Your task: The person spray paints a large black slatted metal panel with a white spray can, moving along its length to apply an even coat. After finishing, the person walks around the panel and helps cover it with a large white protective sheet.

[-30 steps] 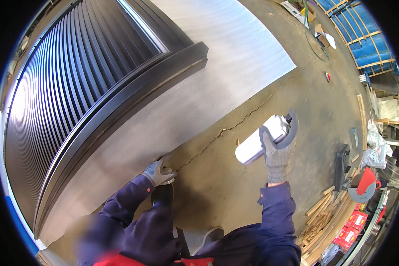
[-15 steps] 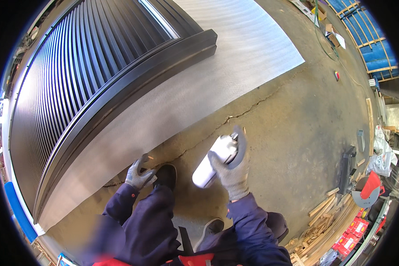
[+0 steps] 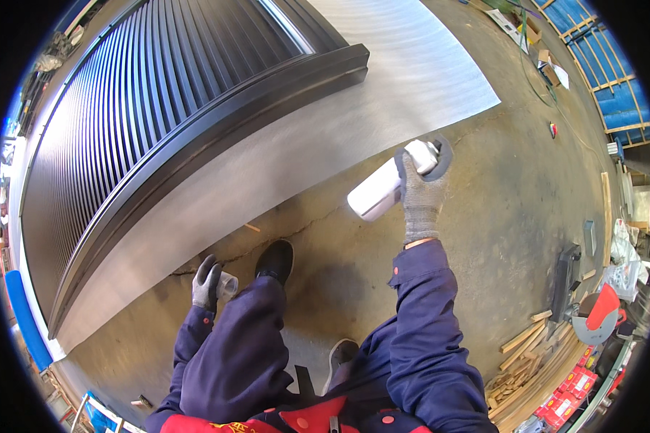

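A white spray can (image 3: 375, 193) is gripped in my gloved right hand (image 3: 427, 189), fingers wrapped round its top end. The can lies tilted in the air, its base toward the left, over the concrete near a white sheet's edge. My gloved left hand (image 3: 204, 283), low beside my left leg, is closed on a small clear plastic cap (image 3: 227, 286). Ahead and to the left a large black ribbed panel (image 3: 188, 94) with a thick black frame (image 3: 217, 144) rests above the white sheet (image 3: 282, 173); neither hand touches it.
My dark shoe (image 3: 275, 260) stands on the cracked concrete floor (image 3: 498, 216). At the right are a cut-off saw with a red guard (image 3: 601, 307), wood strips (image 3: 527, 361) and red boxes (image 3: 567, 397). A hose (image 3: 534, 79) runs along the far right. A blue roll (image 3: 27, 325) lies at the left.
My right hand has carried the spray can forward and to the right, turning it nearer level. My left hand has shifted slightly left, and the plastic cap shows more clearly. My view has shifted slightly.
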### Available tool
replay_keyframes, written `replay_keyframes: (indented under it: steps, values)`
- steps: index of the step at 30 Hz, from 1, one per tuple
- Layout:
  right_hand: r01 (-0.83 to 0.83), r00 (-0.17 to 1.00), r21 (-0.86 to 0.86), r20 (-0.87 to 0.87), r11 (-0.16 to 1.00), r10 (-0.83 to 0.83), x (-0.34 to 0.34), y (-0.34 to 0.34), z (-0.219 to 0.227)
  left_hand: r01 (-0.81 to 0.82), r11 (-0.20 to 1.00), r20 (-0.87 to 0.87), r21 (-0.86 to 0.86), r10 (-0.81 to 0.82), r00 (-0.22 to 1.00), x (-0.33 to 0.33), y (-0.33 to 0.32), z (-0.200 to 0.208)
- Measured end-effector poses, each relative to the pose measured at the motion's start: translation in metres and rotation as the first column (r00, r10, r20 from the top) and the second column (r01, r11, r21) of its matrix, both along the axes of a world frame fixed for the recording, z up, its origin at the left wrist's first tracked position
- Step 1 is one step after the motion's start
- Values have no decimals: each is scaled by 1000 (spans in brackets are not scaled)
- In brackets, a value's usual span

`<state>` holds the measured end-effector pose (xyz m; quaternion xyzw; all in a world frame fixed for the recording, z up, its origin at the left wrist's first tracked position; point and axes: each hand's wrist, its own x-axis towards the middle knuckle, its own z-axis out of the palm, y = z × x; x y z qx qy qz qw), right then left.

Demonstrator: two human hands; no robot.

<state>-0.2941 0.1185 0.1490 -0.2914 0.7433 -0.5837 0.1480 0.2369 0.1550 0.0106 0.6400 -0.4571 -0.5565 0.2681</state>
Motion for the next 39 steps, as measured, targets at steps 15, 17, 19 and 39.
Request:
replay_keyframes:
  steps: [15,17,19,39]
  values:
    - [2,997,-51,78,999,2,28,26,8,-638,768,-381,55,606,698,163,97,180]
    - [67,997,-33,-34,997,-68,0,5,5,-555,801,-304,-225,483,821,136,60,259]
    - [101,990,-25,-95,995,-103,-18,-8,4,-243,869,-68,-431,237,969,93,28,342]
    - [67,991,-10,-117,998,-68,96,65,43,742,598,-195,-304,-801,566,-189,13,238]
